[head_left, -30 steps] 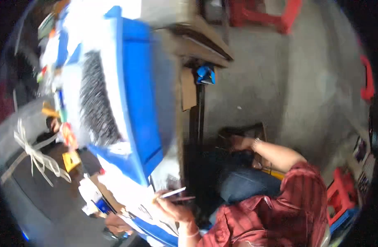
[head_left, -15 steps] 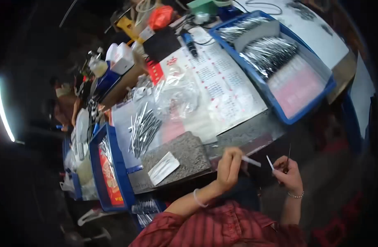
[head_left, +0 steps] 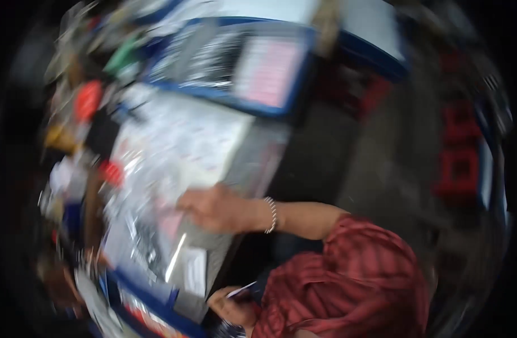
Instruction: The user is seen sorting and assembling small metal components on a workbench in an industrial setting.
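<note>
My left hand (head_left: 233,307), low in the picture by my red striped sleeve, is closed on a slim pale strip (head_left: 241,289). My right hand (head_left: 216,208), with a beaded bracelet at the wrist, reaches left across the table over the grey stone slab (head_left: 218,248). Motion smears its fingers, so what they hold is unclear. Just below it shows a bright slim strip (head_left: 175,258); whether it lies on the slab or hangs from my fingers I cannot make out. A folded white cloth or paper (head_left: 195,271) lies on the slab. Beside it is a loose pile of slim silver metal pieces (head_left: 146,248).
At the far side a blue tray (head_left: 230,101) holds rows of silver pieces and a pink-and-white sheet. Another blue tray (head_left: 148,312) stands at the near left. Printed paper (head_left: 213,135) and clear plastic (head_left: 137,186) cover the table. Red stools (head_left: 458,169) stand at the right.
The view has swung round and blurred. My right hand has moved from near my body to over the table; my left has drawn back low. The dark pointed tool no longer shows.
</note>
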{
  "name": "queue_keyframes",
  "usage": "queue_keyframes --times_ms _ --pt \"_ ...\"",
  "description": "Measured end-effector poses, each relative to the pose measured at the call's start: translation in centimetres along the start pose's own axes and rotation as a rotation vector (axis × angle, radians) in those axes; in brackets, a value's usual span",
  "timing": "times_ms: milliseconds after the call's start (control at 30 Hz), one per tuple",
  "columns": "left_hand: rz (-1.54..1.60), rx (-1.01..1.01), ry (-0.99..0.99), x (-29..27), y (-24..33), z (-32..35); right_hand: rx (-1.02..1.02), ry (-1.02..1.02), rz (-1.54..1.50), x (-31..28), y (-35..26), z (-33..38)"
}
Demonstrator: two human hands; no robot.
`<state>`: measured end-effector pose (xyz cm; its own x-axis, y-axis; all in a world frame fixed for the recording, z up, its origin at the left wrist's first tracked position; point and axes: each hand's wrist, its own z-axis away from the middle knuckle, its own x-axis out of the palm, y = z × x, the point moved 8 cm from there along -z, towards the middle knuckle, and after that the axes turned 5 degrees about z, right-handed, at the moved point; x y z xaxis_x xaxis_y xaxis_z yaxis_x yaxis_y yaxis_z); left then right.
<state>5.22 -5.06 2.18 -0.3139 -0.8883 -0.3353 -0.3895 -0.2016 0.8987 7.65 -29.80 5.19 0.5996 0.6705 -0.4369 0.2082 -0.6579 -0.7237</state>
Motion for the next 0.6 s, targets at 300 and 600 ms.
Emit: queue_keyframes --times_ms 300,600 --pt "0.330 -0.217 -0.191 -0.7 -2.9 -1.6 0.755 -0.214 0.360 0.0 8.6 26.7" --pt "0.452 -0.095 -0.486 7.6 0.0 -3.8 0.986 -0.622 0.291 8.6 24.9 32.5"
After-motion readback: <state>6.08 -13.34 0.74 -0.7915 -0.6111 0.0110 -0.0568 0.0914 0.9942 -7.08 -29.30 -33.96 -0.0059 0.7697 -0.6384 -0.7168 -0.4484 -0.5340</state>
